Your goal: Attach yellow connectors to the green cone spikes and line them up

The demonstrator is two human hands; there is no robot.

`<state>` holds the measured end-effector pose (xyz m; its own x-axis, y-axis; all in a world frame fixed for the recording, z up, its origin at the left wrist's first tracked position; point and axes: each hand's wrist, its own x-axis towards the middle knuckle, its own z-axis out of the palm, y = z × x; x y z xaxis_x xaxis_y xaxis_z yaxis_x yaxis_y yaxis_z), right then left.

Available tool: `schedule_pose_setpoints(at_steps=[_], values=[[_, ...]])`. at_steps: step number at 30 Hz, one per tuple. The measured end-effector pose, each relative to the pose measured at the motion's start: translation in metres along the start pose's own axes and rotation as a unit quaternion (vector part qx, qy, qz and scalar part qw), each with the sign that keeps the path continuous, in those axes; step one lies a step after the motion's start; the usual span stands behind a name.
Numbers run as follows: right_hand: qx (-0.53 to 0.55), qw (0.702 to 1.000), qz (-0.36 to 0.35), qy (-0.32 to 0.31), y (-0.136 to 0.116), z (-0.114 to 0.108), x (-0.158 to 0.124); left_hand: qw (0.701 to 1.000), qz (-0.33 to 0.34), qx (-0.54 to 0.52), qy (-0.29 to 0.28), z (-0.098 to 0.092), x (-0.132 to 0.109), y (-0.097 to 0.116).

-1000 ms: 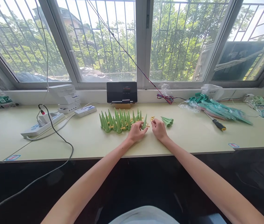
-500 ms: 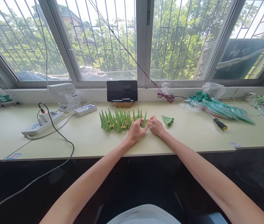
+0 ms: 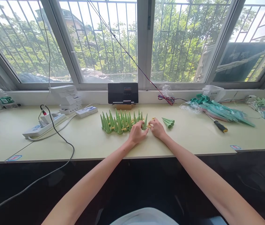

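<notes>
Several green cones (image 3: 120, 125) stand upright in a cluster on the table, with small yellow pieces between them. At the cluster's right end, my left hand (image 3: 137, 132) has its fingers closed around the base of an upright green cone (image 3: 145, 121). Just to the right, my right hand (image 3: 157, 128) pinches a small yellow piece (image 3: 149, 126) beside that cone. A few more green cones (image 3: 168, 122) lie on their sides to the right of my right hand.
Behind the cones stands a black tablet (image 3: 123, 93). A power strip (image 3: 43, 125), a cable and white boxes (image 3: 69, 100) are on the left. On the right are a screwdriver (image 3: 220, 126) and teal bagged items (image 3: 226, 111).
My right hand has shifted slightly right, widening the space between it and the cone in my left hand. The view has tilted a little.
</notes>
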<state>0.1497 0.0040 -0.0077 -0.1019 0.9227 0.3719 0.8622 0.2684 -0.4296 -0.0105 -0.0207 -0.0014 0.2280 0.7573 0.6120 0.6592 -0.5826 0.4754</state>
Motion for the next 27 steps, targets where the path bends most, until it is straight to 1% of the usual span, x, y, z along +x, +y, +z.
schedule_pose_setpoints(at_steps=[4,9,16,27], values=[[-0.007,1.0,0.023,0.004,-0.0018,-0.0007,-0.0011,0.999,-0.016,0.008,-0.03,-0.0007,-0.0005,0.0001],[-0.013,0.998,0.05,0.031,-0.0008,-0.0005,-0.002,0.998,-0.008,0.016,-0.067,-0.0021,-0.0011,0.0018],[-0.012,0.997,0.048,0.055,0.0026,0.0004,-0.0025,0.998,0.006,0.018,-0.063,-0.0021,-0.0004,0.002],[0.006,0.997,0.041,0.061,-0.0004,-0.0021,-0.005,0.997,0.013,0.029,-0.065,-0.0008,0.0007,0.0007]])
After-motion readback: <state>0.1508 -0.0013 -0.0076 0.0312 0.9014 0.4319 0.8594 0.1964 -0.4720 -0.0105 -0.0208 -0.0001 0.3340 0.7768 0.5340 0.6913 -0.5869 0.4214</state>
